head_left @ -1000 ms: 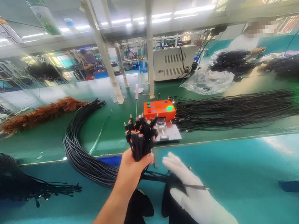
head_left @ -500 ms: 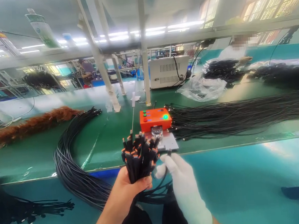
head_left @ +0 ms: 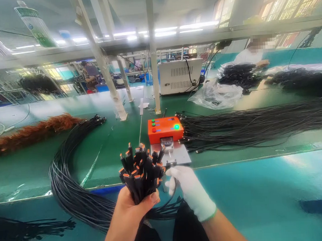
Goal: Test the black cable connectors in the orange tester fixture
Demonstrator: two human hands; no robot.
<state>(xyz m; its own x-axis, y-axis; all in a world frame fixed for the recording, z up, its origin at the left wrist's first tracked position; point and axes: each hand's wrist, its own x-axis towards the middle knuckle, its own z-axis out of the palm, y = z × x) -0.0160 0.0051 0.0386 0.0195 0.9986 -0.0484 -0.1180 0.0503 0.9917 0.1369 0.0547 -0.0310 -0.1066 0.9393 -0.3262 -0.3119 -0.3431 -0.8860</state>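
Observation:
My bare left hand (head_left: 135,208) is wrapped round a bundle of black USB cables (head_left: 141,175), their orange-tipped connectors pointing up and away from me. The cables trail left in a thick curve over the table edge. In its white glove, my right hand (head_left: 183,187) pinches one black USB cable (head_left: 175,188), its connector end at the front edge of a metal test plate (head_left: 183,153). Whether that connector is plugged into anything I cannot tell. Behind the plate sits an orange test box (head_left: 165,129) with a lit green light and a small display.
Many black cables (head_left: 258,124) lie spread to the right on the green table (head_left: 118,137). Brown-red fibrous material (head_left: 37,132) lies at left. White posts (head_left: 153,63), a white machine (head_left: 180,76) and a plastic bag (head_left: 216,94) stand behind. A person (head_left: 250,54) is at the far right.
My right hand has moved left and slightly forward, bringing the single cable's end to the test plate. The bundle in my left hand has shifted a little left; the camera view has shifted slightly.

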